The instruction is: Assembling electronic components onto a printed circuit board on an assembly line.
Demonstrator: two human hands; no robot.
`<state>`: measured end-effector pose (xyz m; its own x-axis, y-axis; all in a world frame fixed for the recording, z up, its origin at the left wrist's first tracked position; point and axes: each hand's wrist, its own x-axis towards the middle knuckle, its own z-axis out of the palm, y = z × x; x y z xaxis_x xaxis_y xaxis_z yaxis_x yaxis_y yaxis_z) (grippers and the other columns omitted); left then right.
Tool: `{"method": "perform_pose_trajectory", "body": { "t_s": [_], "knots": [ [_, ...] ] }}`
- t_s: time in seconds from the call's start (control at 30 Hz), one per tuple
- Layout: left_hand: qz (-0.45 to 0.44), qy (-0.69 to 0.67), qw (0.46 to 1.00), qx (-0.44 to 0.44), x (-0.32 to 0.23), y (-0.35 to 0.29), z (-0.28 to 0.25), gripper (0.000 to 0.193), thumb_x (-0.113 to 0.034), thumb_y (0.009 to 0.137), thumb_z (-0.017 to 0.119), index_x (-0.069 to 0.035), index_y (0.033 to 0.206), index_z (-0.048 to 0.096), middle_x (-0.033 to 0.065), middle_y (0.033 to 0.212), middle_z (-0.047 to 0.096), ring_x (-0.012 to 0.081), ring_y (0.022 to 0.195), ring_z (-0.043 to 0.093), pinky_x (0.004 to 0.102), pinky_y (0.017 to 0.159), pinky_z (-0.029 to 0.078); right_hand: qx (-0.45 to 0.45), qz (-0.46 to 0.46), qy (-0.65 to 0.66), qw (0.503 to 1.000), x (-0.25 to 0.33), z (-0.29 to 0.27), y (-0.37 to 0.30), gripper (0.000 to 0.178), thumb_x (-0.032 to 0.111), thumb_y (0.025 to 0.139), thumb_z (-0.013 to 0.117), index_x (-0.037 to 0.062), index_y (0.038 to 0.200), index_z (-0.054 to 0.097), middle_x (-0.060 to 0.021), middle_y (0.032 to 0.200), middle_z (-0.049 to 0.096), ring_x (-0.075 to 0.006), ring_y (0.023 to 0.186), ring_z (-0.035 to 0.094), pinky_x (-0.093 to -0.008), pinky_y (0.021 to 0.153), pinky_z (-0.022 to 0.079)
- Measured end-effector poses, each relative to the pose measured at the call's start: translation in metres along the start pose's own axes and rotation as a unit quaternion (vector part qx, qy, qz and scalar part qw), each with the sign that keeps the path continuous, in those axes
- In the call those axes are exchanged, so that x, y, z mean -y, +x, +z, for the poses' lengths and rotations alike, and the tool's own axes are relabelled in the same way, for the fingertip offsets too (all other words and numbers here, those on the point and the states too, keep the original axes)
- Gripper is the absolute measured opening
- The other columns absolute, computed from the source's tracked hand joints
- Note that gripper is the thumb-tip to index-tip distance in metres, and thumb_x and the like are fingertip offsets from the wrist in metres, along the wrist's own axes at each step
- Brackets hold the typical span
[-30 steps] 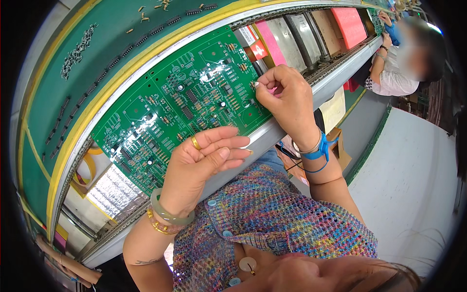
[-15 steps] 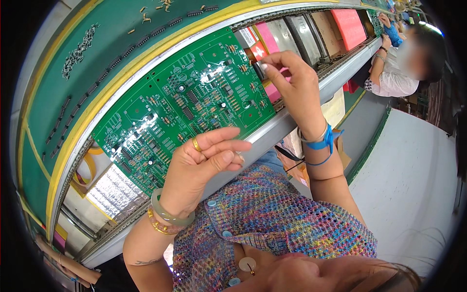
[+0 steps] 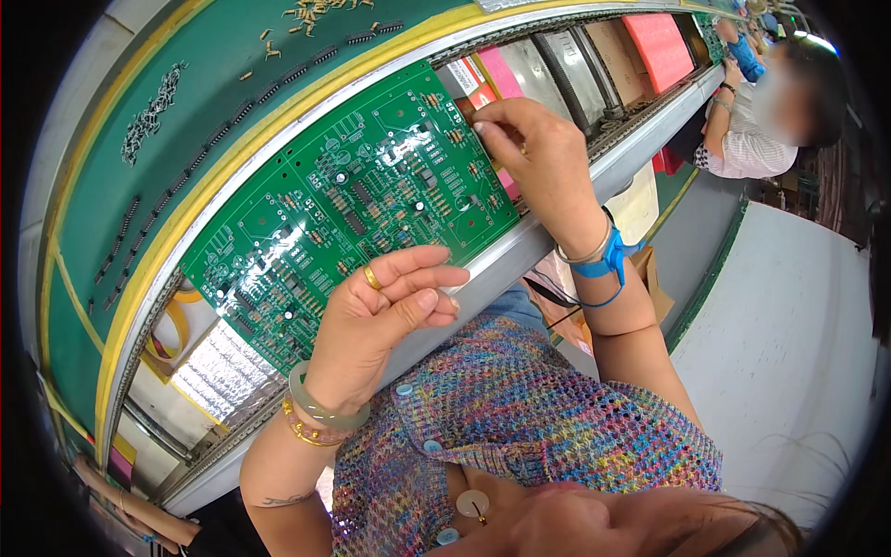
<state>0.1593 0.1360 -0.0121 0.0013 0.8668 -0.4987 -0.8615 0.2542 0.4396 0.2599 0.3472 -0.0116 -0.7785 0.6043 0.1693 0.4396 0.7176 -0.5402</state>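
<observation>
A large green circuit board (image 3: 447, 245), carrying many small components, lies across the conveyor rails in front of me. My right hand (image 3: 548, 162) hovers at its far right edge, thumb and forefinger pinched together. Whatever sits between those fingertips is too small or hidden to name. Over the board's near edge is my left hand (image 3: 382, 302), its forefinger reaching out and its thumb pressed against the curled fingers. Its palm and any contents are hidden. Black chips (image 3: 360, 193) and small round capacitors (image 3: 419, 207) stand on the board.
Beyond the far rail (image 3: 251, 130), a green ledge holds a row of black chips (image 3: 200, 158), a heap of silvery leaded parts (image 3: 153, 116) and tan resistors (image 3: 329, 13). A pink foam block (image 3: 657, 51) lies to the right. Another person (image 3: 756, 139) works farther along.
My right hand has shifted left and slightly away from me, its pinch now over the board's right edge. The left hand keeps nearly the same pose. The view has shifted slightly.
</observation>
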Motion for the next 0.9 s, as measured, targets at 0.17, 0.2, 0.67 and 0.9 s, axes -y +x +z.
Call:
{"method": "perform_pose_trajectory", "body": {
  "t_s": [0.17, 0.2, 0.67, 0.9],
  "knots": [
    [0.029, -0.028, 0.999, -0.031, 0.001, 0.001, 0.004, 0.038, -0.007, 0.093, 0.055, 0.002, 0.129, 0.047, 0.018, 0.12, 0.06, 0.0199, 0.101, 0.062, 0.0308, 0.091, 0.05, 0.021, 0.062, 0.08, 0.995, 0.01, -0.015, -0.016, 0.011, 0.005, 0.082, 0.063, 0.0028, 0.092, 0.066, -0.0126, 0.082, 0.065, -0.0259, 0.071, 0.063, -0.0326, 0.063, 0.05],
    [0.02, -0.034, 0.999, -0.021, 0.0, 0.001, 0.002, 0.037, -0.007, 0.093, 0.054, 0.003, 0.128, 0.048, 0.0184, 0.12, 0.059, 0.0207, 0.103, 0.062, 0.0311, 0.091, 0.05, 0.032, 0.066, 0.096, 0.993, 0.011, -0.016, -0.02, 0.011, 0.004, 0.082, 0.063, 0.0025, 0.093, 0.066, -0.0123, 0.082, 0.065, -0.025, 0.07, 0.063, -0.0315, 0.063, 0.049],
    [0.042, -0.018, 0.999, -0.008, 0.003, 0.001, -0.001, 0.025, -0.012, 0.094, 0.055, 0.001, 0.116, 0.056, 0.0125, 0.107, 0.066, 0.0097, 0.084, 0.061, 0.024, 0.079, 0.051, 0.088, -0.111, 0.153, 0.978, 0.034, -0.024, -0.041, 0.019, 0.002, 0.076, 0.067, 0.0063, 0.094, 0.064, -0.0087, 0.087, 0.063, -0.0255, 0.077, 0.062, -0.0342, 0.069, 0.049],
    [0.053, 0.004, 0.998, -0.026, 0.008, 0.0, -0.001, 0.011, -0.01, 0.091, 0.061, -0.002, 0.098, 0.06, 0.0031, 0.088, 0.064, 0.0088, 0.076, 0.06, 0.0225, 0.074, 0.051, 0.108, -0.143, 0.157, 0.971, 0.059, -0.018, -0.058, 0.025, 0.003, 0.073, 0.071, 0.0062, 0.096, 0.063, -0.0067, 0.088, 0.063, -0.0254, 0.081, 0.061, -0.0344, 0.068, 0.049]
  ]
}}
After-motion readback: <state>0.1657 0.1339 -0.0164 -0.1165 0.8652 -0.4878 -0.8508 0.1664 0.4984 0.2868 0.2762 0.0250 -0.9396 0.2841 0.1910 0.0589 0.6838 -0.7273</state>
